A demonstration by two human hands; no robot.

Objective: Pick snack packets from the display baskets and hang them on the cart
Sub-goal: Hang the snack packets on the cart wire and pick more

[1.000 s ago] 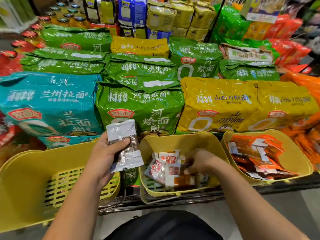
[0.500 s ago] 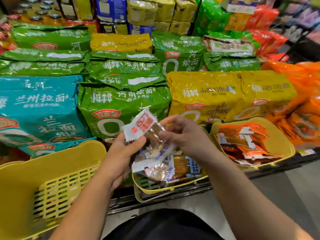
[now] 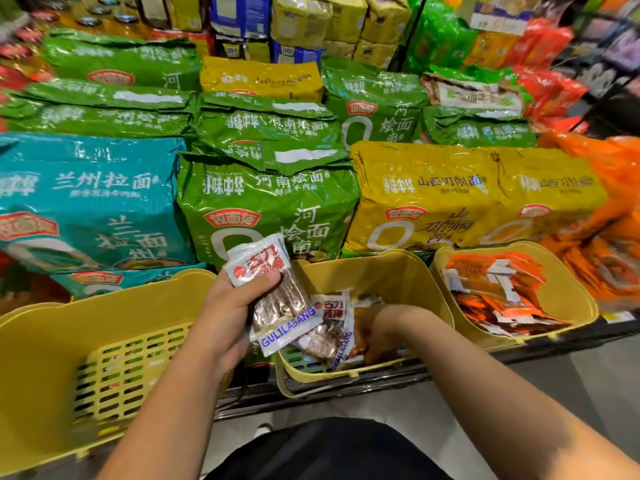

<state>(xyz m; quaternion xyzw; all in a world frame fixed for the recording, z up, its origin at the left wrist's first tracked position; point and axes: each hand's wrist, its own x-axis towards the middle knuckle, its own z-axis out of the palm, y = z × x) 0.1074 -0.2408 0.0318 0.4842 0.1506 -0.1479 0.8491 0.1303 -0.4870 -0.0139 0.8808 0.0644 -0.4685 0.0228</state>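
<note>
My left hand (image 3: 230,308) grips a small stack of white and clear snack packets (image 3: 273,292) with red labels, held up over the left rim of the middle yellow basket (image 3: 391,271). My right hand (image 3: 384,332) reaches down into that basket among more of the same packets (image 3: 329,330); its fingers are curled among them and partly hidden. Whether they hold a packet I cannot tell. No cart is in view.
A large yellow basket (image 3: 69,341) sits at the left. A third yellow basket (image 3: 568,292) with orange packets (image 3: 495,299) sits at the right. Big green, teal and yellow noodle bags (image 3: 266,202) are stacked behind. A metal shelf edge (image 3: 346,386) runs below the baskets.
My right hand has left the packets in my left hand and dropped back into the middle basket. My left hand now holds one more packet, face up.
</note>
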